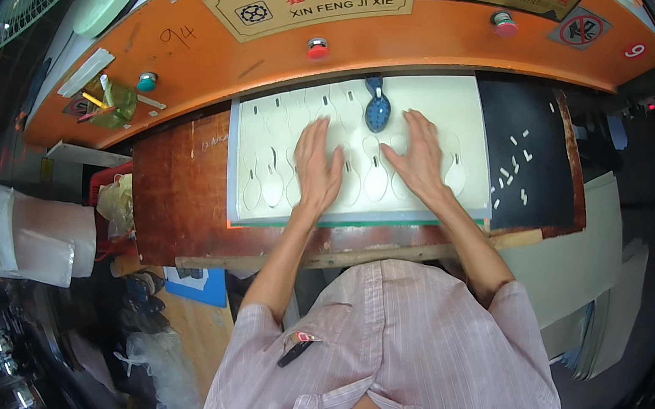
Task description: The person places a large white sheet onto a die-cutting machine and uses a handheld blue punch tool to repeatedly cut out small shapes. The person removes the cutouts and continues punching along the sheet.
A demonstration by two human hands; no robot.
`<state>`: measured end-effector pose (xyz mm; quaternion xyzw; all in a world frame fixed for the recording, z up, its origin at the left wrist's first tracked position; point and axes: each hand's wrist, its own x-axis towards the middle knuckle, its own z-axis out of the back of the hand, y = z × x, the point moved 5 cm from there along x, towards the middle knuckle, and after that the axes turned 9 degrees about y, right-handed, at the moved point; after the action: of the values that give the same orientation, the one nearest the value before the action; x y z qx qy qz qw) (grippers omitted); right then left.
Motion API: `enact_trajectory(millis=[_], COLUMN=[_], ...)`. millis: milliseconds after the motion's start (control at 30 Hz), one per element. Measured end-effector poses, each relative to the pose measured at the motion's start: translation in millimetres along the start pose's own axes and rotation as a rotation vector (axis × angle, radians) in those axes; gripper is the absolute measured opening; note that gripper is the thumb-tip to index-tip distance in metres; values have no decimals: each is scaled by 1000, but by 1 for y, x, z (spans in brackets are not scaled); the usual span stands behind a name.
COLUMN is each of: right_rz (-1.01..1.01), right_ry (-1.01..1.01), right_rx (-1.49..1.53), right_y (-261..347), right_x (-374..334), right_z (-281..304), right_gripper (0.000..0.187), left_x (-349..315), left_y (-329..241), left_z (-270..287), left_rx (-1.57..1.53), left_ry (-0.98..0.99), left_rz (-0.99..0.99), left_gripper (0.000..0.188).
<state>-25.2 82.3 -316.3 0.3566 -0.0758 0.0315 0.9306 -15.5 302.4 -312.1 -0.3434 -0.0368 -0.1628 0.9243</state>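
A white sheet [480, 134] lies on the work surface, marked with rows of long rounded outlines, many with a small dark slot. Flat on the sheet's left-middle part rests my left hand [317, 170], its fingers stretched out and holding nothing. My right hand [420, 158] is spread over the right-middle part, thumb apart from the fingers, also with nothing in it. Just beyond the hands, near the far edge, sits a dark blue spoon-shaped piece [377, 112] with dark dots. It is nearest to my right fingertips, with a small gap between. My palms hide some outlines.
An orange machine beam [237, 70] with red push buttons [318, 48] spans the far side. Small white scraps [513, 170] lie on a black board [521, 115] at right. A cup with pens [114, 104] stands at left, above wrapped white bundles [23, 233].
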Motion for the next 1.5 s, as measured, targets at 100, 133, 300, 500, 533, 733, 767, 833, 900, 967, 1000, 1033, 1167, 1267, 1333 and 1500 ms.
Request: enact_trajectory(millis=[100,133,300,500,533,733,767,833,900,967,1000,1033,1167,1267,1333,1500], right_rz=[-22,-4,-127,-474,-563,-177,-132,4,-55,-54,-33,-32,8,-67,-134,-166], right_ry=[170,113,162,238,222,59,72,78,135,147,131,128,68,-77,-210,-464], right_rx=[-12,33,225,972,1071,372,290,133,79,25,26,26,63,162,282,466], right_y=[9,10,-9,-42,-52,-46,-41,-29,-29,-30,-30,-31,-37,-51,-67,-87], right_x=[26,25,-11,-10,-7,-7,-9,-10,-8,-5,-3,-2,-4,-15,-24,-31], right_z=[-35,-37,-36,-29,-20,34,31,21,7,1,0,0,7,26,48,115], right_gripper=[81,79,77,65,59,68,69,71,72,73,73,73,70,58,43,16], left_x=[48,53,30,21,21,23,23,26,28,27,22,15,-56,-133,-169,-183], left_y=[3,5,6,-4,-5,-5,-5,-3,-6,-9,-13,-17,-32,-39,-35,1], left_z=[-35,-47,-69,-66,-66,-66,-66,-66,-63,-55,-48,-41,0,14,4,-32], left_rx=[5,-4,52,107,111,102,86,60,32,27,34,41,-148,-134,-135,-69], left_ry=[109,158,233,275,271,260,260,266,240,195,162,121,-62,-54,-79,-115], left_rz=[-71,-75,-44,31,40,50,45,58,33,17,0,-28,-30,-1,30,59], left_gripper=[64,65,66,68,69,71,71,71,69,64,60,57,27,19,17,15])
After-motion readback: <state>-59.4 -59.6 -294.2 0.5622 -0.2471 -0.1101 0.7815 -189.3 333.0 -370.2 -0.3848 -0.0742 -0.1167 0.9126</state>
